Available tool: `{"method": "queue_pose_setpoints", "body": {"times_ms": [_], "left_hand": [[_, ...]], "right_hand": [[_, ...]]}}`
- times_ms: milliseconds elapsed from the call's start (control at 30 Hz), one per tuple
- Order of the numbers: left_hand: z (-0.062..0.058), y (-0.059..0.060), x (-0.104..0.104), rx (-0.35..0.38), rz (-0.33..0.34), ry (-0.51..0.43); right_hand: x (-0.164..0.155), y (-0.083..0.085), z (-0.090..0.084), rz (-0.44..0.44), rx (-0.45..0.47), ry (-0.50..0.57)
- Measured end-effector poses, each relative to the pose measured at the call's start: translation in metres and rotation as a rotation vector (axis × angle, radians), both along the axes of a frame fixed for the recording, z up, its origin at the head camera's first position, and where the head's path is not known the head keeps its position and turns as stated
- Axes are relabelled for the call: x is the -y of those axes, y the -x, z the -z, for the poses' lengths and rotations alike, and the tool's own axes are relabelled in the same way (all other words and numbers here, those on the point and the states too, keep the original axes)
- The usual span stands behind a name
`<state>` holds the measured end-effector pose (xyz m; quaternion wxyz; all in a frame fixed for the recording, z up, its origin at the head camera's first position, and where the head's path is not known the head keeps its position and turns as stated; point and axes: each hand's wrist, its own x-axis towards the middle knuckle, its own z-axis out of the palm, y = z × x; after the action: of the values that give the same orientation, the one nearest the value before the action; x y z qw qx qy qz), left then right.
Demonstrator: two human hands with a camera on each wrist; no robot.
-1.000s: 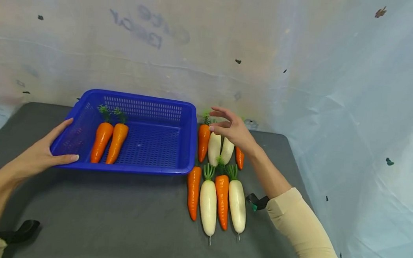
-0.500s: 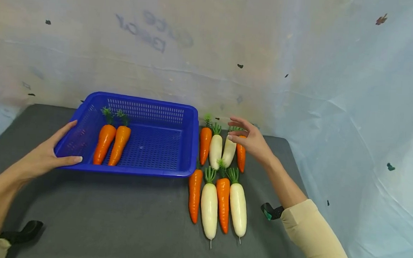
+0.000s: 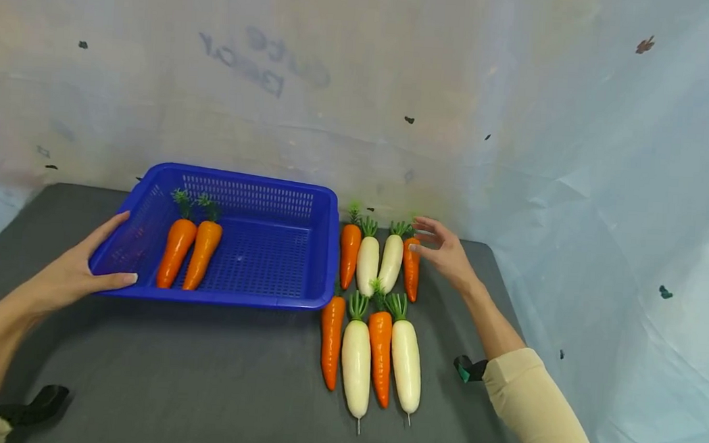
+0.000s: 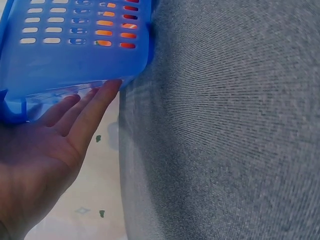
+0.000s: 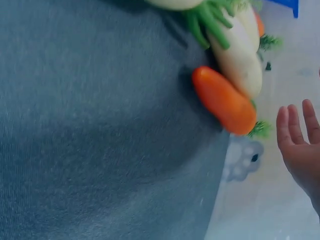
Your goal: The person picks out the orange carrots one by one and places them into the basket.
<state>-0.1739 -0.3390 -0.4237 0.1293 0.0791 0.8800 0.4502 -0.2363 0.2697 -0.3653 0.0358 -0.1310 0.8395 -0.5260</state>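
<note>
A blue plastic basket [image 3: 264,304] stands left of centre in the head view, with two carrots [image 3: 204,249] lying side by side in its left half. My left hand [image 3: 74,269] holds its left end, thumb over the rim; in the left wrist view the fingers [image 4: 90,115] lie straight along the outside. At the back right, my right hand [image 3: 448,258] is over the leafy top of the outermost carrot [image 3: 411,276], fingers apart and nothing held. That carrot leans against a white radish [image 5: 237,60] in the right wrist view.
Beside the basket, carrots and white radishes lie in two rows on the grey table [image 3: 199,374]. The front row includes a radish [image 3: 355,370] and a carrot [image 3: 331,342] near the basket's corner. A plastic sheet [image 3: 363,80] hangs behind the table.
My right hand has moved right, from over the back radishes to the outermost carrot. The left hand stays on the basket; the basket and vegetables keep their places.
</note>
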Motion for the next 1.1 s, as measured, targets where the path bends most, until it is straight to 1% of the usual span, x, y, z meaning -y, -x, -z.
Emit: {"method": "queue_pose_setpoints", "body": {"times_ms": [100, 200, 267, 433, 600, 733, 767, 833, 933, 1000, 1067, 1100], "left_hand": [[-0.001, 0.0, 0.0, 0.0, 0.005, 0.0], [0.0, 0.0, 0.001, 0.011, 0.005, -0.003], [0.0, 0.0, 0.001, 0.018, -0.001, -0.005], [0.001, -0.001, 0.001, 0.019, -0.011, -0.015], [0.0, -0.001, 0.001, 0.013, 0.002, -0.035], [-0.003, 0.0, -0.001, 0.008, 0.015, -0.037], [-0.004, 0.0, -0.001, 0.007, 0.017, -0.034], [-0.004, 0.001, -0.002, 0.006, 0.014, -0.031], [-0.003, 0.001, -0.002, 0.009, 0.005, -0.017], [-0.002, 0.0, -0.002, 0.008, -0.003, -0.014], [-0.002, -0.001, -0.001, 0.01, -0.01, -0.012], [-0.001, -0.001, -0.001, 0.01, -0.011, -0.015]], "right_hand": [[-0.009, 0.006, 0.015, 0.014, 0.015, -0.035], [-0.019, 0.014, 0.035, 0.05, 0.028, -0.046], [-0.023, 0.017, 0.043, 0.069, 0.038, -0.065], [-0.029, 0.02, 0.057, 0.099, 0.083, -0.105], [-0.033, 0.022, 0.069, 0.109, 0.142, -0.147], [-0.034, 0.023, 0.074, 0.117, 0.186, -0.16], [-0.034, 0.023, 0.073, 0.123, 0.203, -0.155], [-0.029, 0.02, 0.065, 0.121, 0.22, -0.157], [-0.028, 0.023, 0.064, 0.108, 0.225, -0.175], [-0.027, 0.025, 0.065, 0.087, 0.202, -0.223], [-0.029, 0.031, 0.073, 0.064, 0.18, -0.272], [-0.029, 0.033, 0.073, 0.052, 0.178, -0.299]]}}
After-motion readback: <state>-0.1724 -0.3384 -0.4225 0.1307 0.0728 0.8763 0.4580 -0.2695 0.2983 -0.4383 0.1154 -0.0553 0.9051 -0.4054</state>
